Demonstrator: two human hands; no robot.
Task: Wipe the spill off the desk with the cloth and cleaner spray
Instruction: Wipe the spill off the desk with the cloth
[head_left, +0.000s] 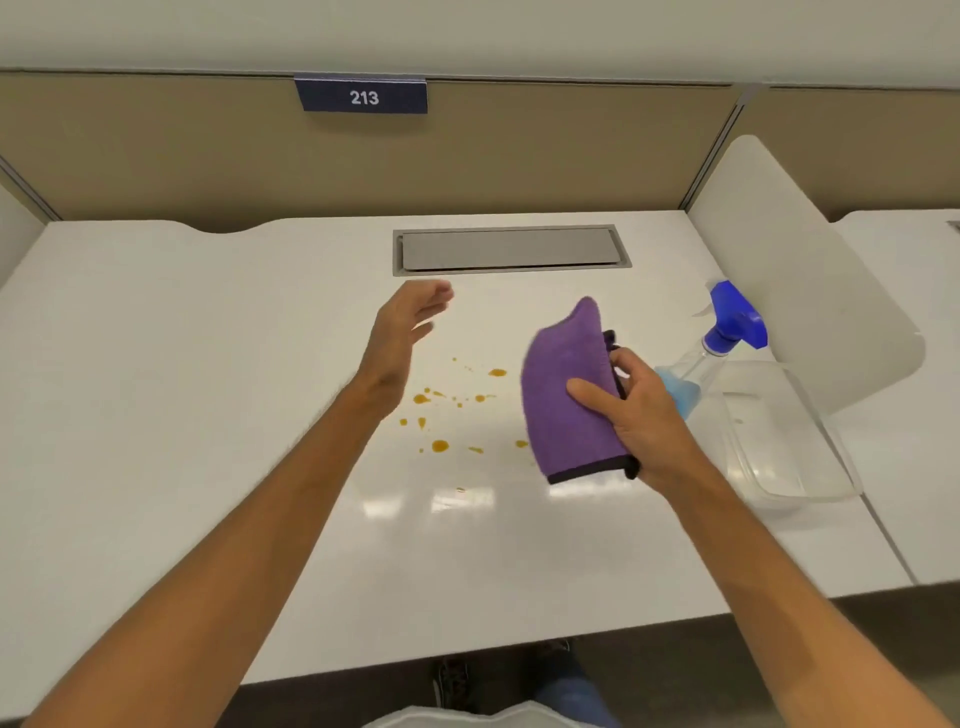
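Note:
Orange-brown spill drops are scattered across the middle of the white desk. My right hand grips a folded purple cloth with a dark edge, held above the desk just right of the spill. My left hand hovers open above the desk, left of and behind the drops, holding nothing. A clear spray bottle with a blue trigger head and blue liquid leans in a clear plastic tub at the right, partly hidden behind my right hand.
A grey metal cable hatch is set into the desk behind the spill. A tan partition with a "213" sign closes the back. A white divider panel stands at the right edge. Shoes show below the front edge.

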